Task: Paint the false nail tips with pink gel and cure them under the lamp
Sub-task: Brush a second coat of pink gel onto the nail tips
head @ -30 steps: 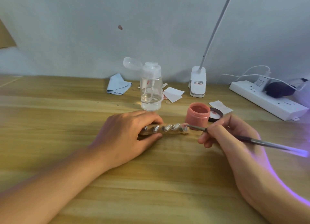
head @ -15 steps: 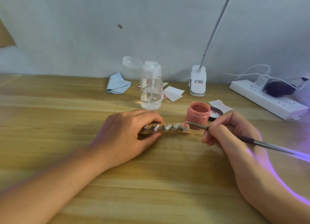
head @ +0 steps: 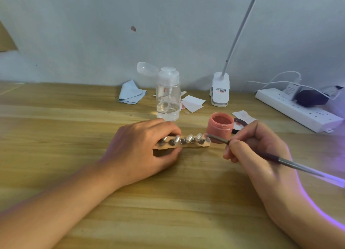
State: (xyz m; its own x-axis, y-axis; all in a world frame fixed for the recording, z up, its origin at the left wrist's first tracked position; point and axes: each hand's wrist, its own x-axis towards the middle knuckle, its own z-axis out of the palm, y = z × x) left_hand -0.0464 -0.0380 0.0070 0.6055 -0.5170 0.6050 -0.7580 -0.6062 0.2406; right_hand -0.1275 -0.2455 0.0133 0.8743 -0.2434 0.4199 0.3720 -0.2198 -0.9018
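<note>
At the middle of the pale wooden bench (head: 168,202), both your hands are at a row of clear false nail tips (head: 190,137).

Your left hand (head: 141,148) pinches the left end of the narrow wooden strip (head: 194,145), thumb at its near edge and fingers curled over its far edge. The strip lies flat on the bench and carries the nail tips on dark round mounts. Your right hand (head: 255,151) is clamped on a thin grey-handled brush (head: 291,164), whose tip sits at the rightmost nail tip. The open round jar of pink gel (head: 220,126) stands just behind the strip's right end, with its black lid (head: 239,126) beside it on the right. Farther back are a clear plastic pump bottle (head: 168,97), the white clip base of a lamp (head: 220,89) and, at the right, a white power strip (head: 298,109).
</note>
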